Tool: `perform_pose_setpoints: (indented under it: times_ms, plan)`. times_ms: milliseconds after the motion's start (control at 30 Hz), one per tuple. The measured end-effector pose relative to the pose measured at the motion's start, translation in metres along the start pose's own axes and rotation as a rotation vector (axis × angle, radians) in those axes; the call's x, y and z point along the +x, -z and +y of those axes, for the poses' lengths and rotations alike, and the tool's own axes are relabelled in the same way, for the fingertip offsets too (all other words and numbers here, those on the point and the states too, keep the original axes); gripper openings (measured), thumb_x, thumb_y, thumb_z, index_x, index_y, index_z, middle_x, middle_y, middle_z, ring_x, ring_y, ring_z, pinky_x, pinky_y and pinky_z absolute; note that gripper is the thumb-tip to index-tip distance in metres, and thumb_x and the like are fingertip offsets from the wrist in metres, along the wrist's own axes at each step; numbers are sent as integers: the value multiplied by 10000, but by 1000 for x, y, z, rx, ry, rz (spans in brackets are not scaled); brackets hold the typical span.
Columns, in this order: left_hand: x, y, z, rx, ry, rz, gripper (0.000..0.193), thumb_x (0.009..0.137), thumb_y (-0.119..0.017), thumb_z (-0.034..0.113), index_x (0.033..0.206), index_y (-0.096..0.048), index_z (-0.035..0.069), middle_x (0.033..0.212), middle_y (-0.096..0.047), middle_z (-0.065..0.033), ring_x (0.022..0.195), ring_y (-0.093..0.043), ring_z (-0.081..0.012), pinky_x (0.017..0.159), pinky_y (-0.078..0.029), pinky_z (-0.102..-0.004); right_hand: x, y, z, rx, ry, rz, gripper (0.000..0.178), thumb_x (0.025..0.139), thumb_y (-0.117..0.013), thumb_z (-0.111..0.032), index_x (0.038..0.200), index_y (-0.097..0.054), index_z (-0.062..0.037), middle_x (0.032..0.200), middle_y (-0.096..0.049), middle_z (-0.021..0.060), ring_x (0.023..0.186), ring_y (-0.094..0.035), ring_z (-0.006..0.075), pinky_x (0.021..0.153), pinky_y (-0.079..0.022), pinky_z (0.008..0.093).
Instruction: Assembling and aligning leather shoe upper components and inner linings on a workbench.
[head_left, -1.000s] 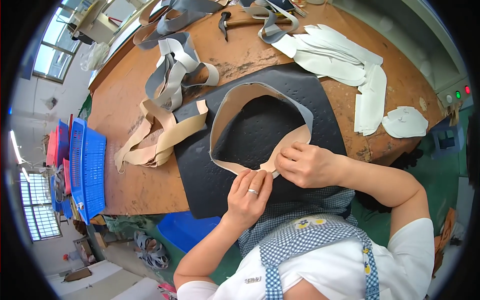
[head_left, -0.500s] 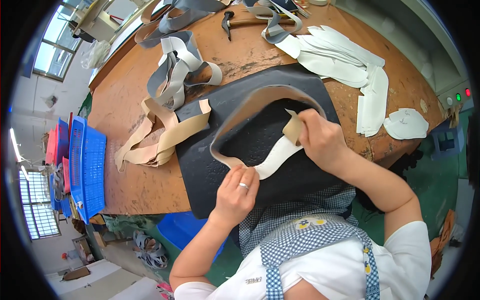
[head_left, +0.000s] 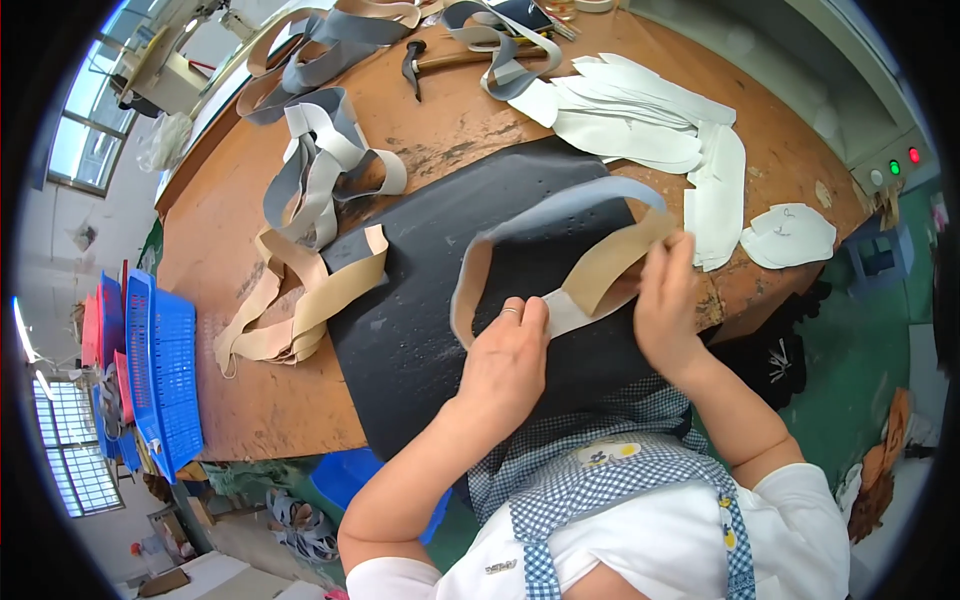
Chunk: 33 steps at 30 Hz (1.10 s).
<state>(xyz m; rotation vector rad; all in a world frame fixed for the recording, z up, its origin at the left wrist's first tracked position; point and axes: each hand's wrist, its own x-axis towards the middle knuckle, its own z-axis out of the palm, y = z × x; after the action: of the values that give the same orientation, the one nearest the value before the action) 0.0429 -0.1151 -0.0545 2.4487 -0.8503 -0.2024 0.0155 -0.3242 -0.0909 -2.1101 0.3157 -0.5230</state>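
Keep the band flat between the two grips

From my remote seat I see the person's left grip [head_left: 505, 365] pinching the near side of a long band [head_left: 612, 262], thumb hidden beneath. The right grip [head_left: 665, 310] is beside the band's right-hand turn; its fingers are blurred, so I can't tell whether they are closed on the material or only brushing it.

To handle this well, I'd want the left pinch kept firm and close to the stretch being worked, with the right guiding the material round gently. I'd keep the tension light and even, check that the edges lie level, and ease out any twist before pressing anything down, since a strip this limp probably creases easily.

The band is in front of the person, raised in a loose loop over the black mat [head_left: 410, 290] on the counter [head_left: 270, 400]. It looks soft and thin: grey-blue along the far arc, tan where it folds down at the right, and whitish on the short length between the grips. Its right-hand end is smeared by motion.
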Motion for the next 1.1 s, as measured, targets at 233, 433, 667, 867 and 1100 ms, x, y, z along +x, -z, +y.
perform_pose_setpoints:
  times_ms: [233, 433, 667, 867, 1100]
  plan:
    - [12, 10, 5, 25, 118, -59, 104, 942, -608, 77, 990, -576, -10, 917, -655, -226, 821, -649, -420, 742, -529, -464, -6, 11, -2, 142, 110, 51, 154, 1059, -408, -70, 1183, -447, 12, 994, -629, 156, 756, -646, 260, 676, -539, 329]
    - [45, 22, -6, -786, 635, -234, 376, 1066, -505, 288, 1026, -672, -47, 854, -706, -153, 817, -711, -282, 796, -562, -418, -14, 2, -16, 127, 659, -272, 304, 863, -634, 35, 1162, -586, 18, 1180, -672, 196, 1020, -692, 378, 887, -573, 418]
    - [36, 18, -19, -571, 524, -294, 336, 978, -675, 327, 979, -721, -7, 830, -719, -51, 764, -636, -88, 698, -503, -257, -29, 1, -16, -56, 521, -274, 340, 782, -627, 110, 1120, -609, 71, 1202, -643, 235, 1100, -658, 408, 923, -566, 425]
    - [26, 9, -14, -522, 412, -226, 166, 913, -742, 138, 881, -684, -14, 767, -694, -27, 728, -637, -63, 676, -510, -230, -34, -3, -18, -118, 526, -271, 426, 724, -639, 125, 1149, -635, 106, 1210, -632, 222, 1140, -643, 384, 924, -569, 405]
    - [28, 4, -17, -440, 431, -141, 181, 881, -745, 136, 822, -671, -19, 707, -678, -24, 641, -593, -53, 596, -478, -231, -32, -5, -16, -212, 602, -290, 395, 735, -666, 48, 1121, -644, 130, 1193, -639, 226, 1159, -629, 360, 919, -571, 351]
